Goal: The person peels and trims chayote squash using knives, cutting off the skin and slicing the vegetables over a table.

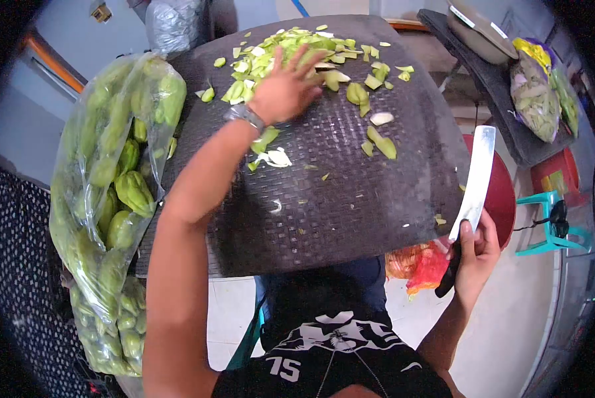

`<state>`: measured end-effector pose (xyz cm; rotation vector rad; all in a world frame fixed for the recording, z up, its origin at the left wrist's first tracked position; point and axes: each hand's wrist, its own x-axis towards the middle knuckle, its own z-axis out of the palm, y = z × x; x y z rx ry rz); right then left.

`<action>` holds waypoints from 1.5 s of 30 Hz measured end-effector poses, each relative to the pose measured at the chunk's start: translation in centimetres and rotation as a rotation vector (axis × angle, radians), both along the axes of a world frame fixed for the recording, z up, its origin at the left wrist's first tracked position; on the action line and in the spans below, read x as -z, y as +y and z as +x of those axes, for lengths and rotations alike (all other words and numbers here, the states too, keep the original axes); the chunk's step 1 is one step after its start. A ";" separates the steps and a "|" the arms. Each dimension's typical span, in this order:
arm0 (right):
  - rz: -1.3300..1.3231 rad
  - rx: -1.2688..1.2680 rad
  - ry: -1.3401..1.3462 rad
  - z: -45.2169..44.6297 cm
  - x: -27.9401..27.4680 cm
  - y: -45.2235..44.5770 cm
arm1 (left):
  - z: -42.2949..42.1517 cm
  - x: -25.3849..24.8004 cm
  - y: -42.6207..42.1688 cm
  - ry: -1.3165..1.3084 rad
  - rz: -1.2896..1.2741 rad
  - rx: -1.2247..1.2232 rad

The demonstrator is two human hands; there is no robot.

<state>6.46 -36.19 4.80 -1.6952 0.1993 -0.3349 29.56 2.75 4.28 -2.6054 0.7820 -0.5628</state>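
Observation:
My left hand (286,91) lies with its fingers spread on the near edge of a heap of cut green chayote pieces (271,56) on the dark woven-pattern table (324,205). A band is round its wrist. At the right edge of the table, my right hand (476,255) grips the black handle of a large knife (478,176), whose broad blade points up and away. Between the hands lie loose pieces, among them a green slice (382,142) and a pale oval one (382,119). White scraps (275,158) sit below my left wrist.
A clear plastic bag (78,172) of whole chayotes (135,192) stands along the table's left side. At right are a dark stand with a basin (482,33) and bagged vegetables (535,93), a red tub (503,192) and a turquoise stool (543,199). A red net bag (423,265) lies below.

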 end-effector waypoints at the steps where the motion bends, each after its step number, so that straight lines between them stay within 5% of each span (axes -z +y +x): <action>1: 0.001 -0.047 0.014 -0.1 -0.5 0.3 | -0.5 -0.2 -1.9 -0.041 -0.033 -0.005; 3: 0.040 -0.090 0.007 0.9 0.2 1.4 | -3.0 1.4 -9.2 0.102 -0.378 0.447; 5: 0.043 -0.116 -0.003 1.3 0.1 2.2 | -4.2 4.0 -13.9 0.121 -0.410 0.560; 9: -0.006 -0.088 -0.021 0.7 -0.4 2.4 | -0.7 6.2 -13.0 0.225 -0.402 0.402; 15: -0.151 -0.086 -0.027 0.3 2.0 -0.8 | 2.8 5.1 1.3 -0.108 -0.085 -0.114; 18: -0.079 -0.101 0.008 0.6 2.0 -0.1 | -1.7 0.8 4.6 -0.109 -0.031 -0.186; 19: -0.048 -0.148 0.003 1.1 2.4 0.0 | -3.5 0.0 5.5 -0.270 -0.211 -0.064; 22: 0.004 -0.215 0.047 2.0 2.3 1.4 | -12.3 -6.2 7.0 0.101 -0.470 -0.402; 26: 0.263 -0.342 0.150 2.6 1.5 3.0 | -21.6 -8.7 15.1 0.097 -0.199 -0.646; 30: 0.446 -0.549 0.157 3.2 0.1 4.8 | -27.1 -9.3 22.5 0.451 0.155 -0.754; 34: 0.621 -0.740 0.182 3.0 -1.1 5.9 | -27.8 -8.0 25.0 0.555 0.186 -0.602; 39: 0.987 -0.690 0.342 1.8 -0.4 5.6 | -25.9 -7.5 27.1 0.580 0.169 -0.445; 43: 0.842 -0.728 0.454 1.9 -1.1 5.8 | -26.4 -10.2 25.1 0.519 -0.029 -0.489; 45: 0.575 -0.635 0.277 1.9 -2.8 6.8 | -27.1 -10.3 25.4 0.307 -0.146 -0.432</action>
